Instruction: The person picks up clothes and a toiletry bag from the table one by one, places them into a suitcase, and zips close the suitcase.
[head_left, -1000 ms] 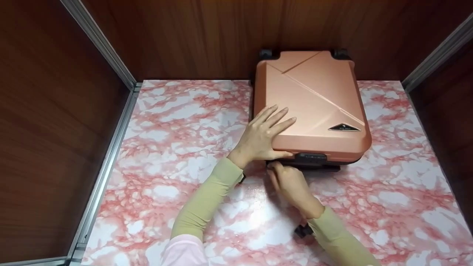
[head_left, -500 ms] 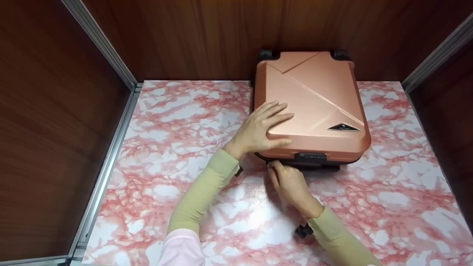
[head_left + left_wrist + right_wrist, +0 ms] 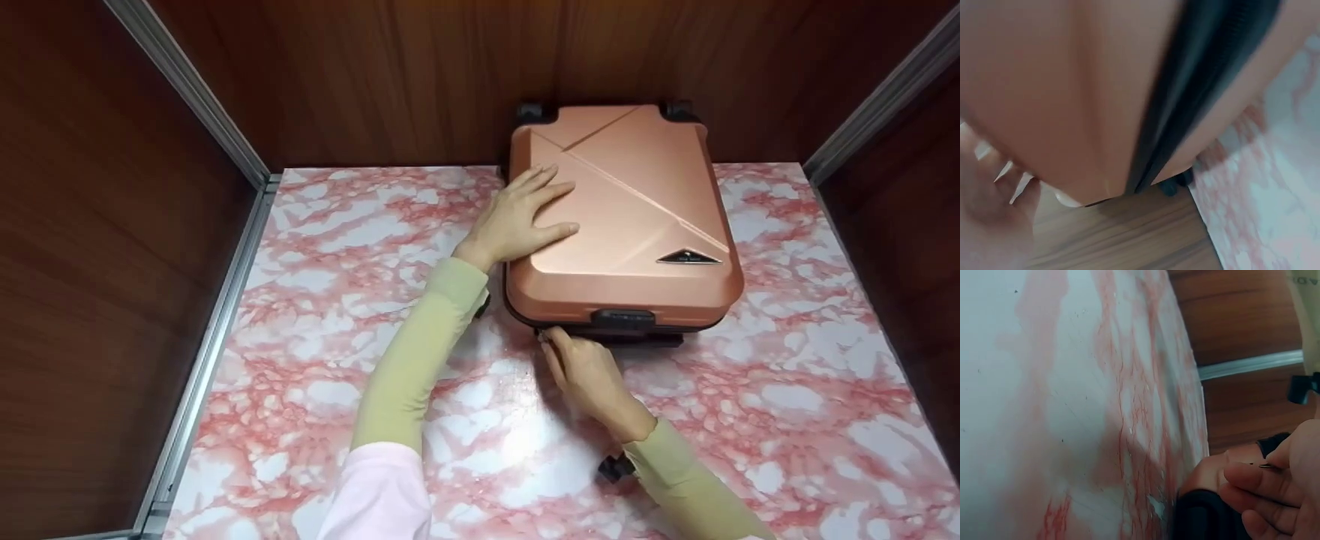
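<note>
A rose-gold hard-shell suitcase (image 3: 630,195) lies flat, its black wheels (image 3: 534,114) at the far end. Spread out on the left part of its lid, my left hand (image 3: 517,217) presses with straight fingers. At the front left corner, my right hand (image 3: 589,371) pinches a small metal zipper pull (image 3: 1265,466) between thumb and curled index finger. The black zipper (image 3: 1202,84) runs round the suitcase's side in the left wrist view. A black lock (image 3: 622,319) sits mid-front, just right of my right hand. In the left wrist view my left fingers are blurred.
The suitcase rests on a red-and-white marbled tabletop (image 3: 330,315). Dark wood panels (image 3: 390,82) stand behind and at both sides, with metal strips (image 3: 217,345) at the corners. A black foot or handle part (image 3: 652,341) shows beneath the suitcase's front edge.
My left hand has slid away from the front edge, back along the left side of the lid. My right hand keeps its pinch at the front left corner, almost unmoved.
</note>
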`<state>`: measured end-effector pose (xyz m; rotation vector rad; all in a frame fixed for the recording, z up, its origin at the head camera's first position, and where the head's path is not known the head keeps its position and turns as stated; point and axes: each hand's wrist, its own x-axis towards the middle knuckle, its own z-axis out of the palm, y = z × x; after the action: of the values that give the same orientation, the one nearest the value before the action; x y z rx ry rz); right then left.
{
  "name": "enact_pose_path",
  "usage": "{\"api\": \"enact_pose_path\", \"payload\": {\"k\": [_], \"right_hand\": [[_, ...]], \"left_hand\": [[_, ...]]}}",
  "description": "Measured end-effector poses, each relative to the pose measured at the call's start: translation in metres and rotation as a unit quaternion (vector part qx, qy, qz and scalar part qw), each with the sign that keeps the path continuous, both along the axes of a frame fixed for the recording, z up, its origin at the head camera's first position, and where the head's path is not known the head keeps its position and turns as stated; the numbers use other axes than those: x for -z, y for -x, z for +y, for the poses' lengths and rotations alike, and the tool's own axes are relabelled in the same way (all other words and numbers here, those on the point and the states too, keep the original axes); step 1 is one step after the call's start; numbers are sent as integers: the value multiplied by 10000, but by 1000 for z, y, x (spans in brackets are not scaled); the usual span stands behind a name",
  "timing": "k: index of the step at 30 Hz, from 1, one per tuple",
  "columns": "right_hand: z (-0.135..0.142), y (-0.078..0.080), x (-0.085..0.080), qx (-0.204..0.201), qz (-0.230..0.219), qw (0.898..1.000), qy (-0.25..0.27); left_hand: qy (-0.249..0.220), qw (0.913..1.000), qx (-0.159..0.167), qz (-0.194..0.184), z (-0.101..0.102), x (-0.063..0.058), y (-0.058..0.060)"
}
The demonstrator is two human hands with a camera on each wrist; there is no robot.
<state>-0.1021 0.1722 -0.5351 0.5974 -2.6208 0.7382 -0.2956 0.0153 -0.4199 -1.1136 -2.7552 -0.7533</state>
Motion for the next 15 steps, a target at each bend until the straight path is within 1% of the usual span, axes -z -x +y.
{"api": "enact_pose_path", "payload": {"k": [3, 6, 10, 15], "right_hand": [[6, 1, -1, -129, 28, 9999, -86], [15, 0, -1, -336, 91, 9994, -82], [27, -1, 4, -568, 249, 9980, 78], [41, -1, 10, -826, 470, 9952, 254]], "left_hand": [[-91, 9998, -37, 148, -1, 4, -2], [-197, 9993, -83, 297, -1, 5, -8], [-218, 9987, -145, 448, -5, 9, -18], [-192, 9975, -252, 626, -11, 13, -34]]}}
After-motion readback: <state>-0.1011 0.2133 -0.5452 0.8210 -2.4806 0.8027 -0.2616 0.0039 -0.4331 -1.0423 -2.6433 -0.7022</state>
